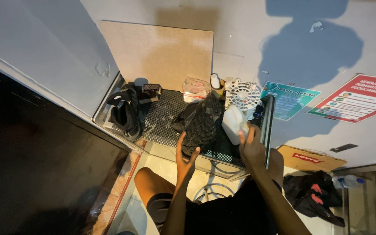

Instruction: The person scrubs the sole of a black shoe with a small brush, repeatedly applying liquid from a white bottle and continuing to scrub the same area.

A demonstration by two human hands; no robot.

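Observation:
My left hand (184,160) grips the heel of a black shoe (201,124), which is turned sole-up over a metal tray with a dark mesh floor (162,124). Just to its right, my right hand (252,148) rests against the lower edge of a white plastic jug (233,124); whether its fingers close on the jug is unclear. A second black shoe (126,114) lies at the tray's left end. Behind it sits a scrubbing brush (150,90).
At the back of the tray stand a clear plastic container (196,90), small bottles (216,81) and a white fan-like grille (243,95). A tan board (159,54) leans on the wall. Posters (358,98), a cardboard box (310,159), a black bag (314,196) and a water bottle (348,180) lie at right.

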